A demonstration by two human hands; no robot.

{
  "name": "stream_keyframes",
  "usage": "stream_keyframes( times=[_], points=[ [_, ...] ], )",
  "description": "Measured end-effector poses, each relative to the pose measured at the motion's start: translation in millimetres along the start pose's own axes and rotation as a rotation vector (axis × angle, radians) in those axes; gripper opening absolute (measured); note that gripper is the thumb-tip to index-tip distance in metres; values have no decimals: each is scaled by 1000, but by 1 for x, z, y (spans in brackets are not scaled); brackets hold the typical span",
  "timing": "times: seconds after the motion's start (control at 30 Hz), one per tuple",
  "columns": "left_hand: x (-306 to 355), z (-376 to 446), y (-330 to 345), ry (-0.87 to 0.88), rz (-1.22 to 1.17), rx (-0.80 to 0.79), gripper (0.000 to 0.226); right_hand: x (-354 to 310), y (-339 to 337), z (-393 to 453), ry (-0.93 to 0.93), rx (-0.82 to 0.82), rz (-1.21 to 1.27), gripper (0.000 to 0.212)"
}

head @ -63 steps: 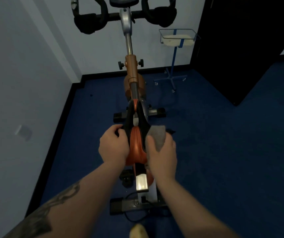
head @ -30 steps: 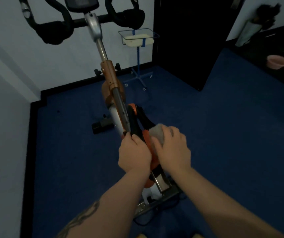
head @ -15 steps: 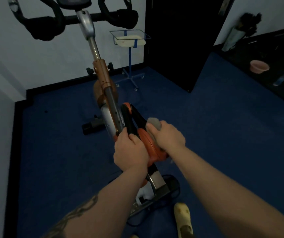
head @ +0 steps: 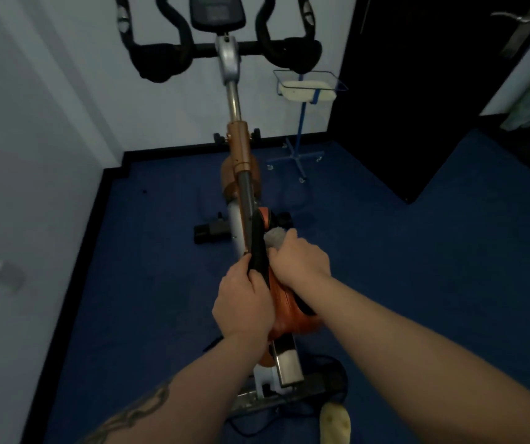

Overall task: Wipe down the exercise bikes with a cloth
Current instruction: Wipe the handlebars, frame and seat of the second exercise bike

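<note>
An orange and silver exercise bike (head: 239, 145) stands in front of me, its black handlebars (head: 161, 59) and console (head: 218, 12) at the top. Its orange and black saddle (head: 286, 310) is just below me. My left hand (head: 241, 302) grips the saddle's left edge. My right hand (head: 299, 259) holds a grey cloth (head: 275, 237) against the right side of the saddle near its nose. Most of the cloth is hidden under the fingers.
Blue carpet (head: 417, 283) surrounds the bike. A white wall (head: 26, 187) runs close on the left. A blue wire basket stand (head: 308, 88) stands right of the handlebars. A dark open door (head: 417, 91) is at the right. A pale shoe (head: 335, 424) shows at the bottom.
My right hand has slid the cloth forward along the saddle's right side toward its nose. My head has turned back left, so the bike is centred again. My left hand keeps its grip.
</note>
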State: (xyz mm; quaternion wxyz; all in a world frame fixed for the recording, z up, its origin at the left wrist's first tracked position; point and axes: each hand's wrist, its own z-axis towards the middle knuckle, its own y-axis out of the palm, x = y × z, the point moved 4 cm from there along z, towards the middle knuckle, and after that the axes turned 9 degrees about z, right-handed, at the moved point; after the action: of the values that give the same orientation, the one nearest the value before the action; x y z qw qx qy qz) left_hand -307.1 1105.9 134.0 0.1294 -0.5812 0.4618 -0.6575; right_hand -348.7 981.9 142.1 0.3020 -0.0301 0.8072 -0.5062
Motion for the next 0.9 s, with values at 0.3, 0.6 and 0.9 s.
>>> stream_keyframes(
  times=[0.3, 0.6, 0.9],
  points=[
    [1, -3, -1, -12, -29, 55, 34, 41, -1, -48, -185, 85, 48, 59],
    [2, -4, -5, -64, -48, 106, 31, -12, 1, 36, -159, -69, 207, 44],
    [-2, -5, -5, -131, -99, 135, 28, -14, 9, 51, -287, -33, 204, 65]
  ],
)
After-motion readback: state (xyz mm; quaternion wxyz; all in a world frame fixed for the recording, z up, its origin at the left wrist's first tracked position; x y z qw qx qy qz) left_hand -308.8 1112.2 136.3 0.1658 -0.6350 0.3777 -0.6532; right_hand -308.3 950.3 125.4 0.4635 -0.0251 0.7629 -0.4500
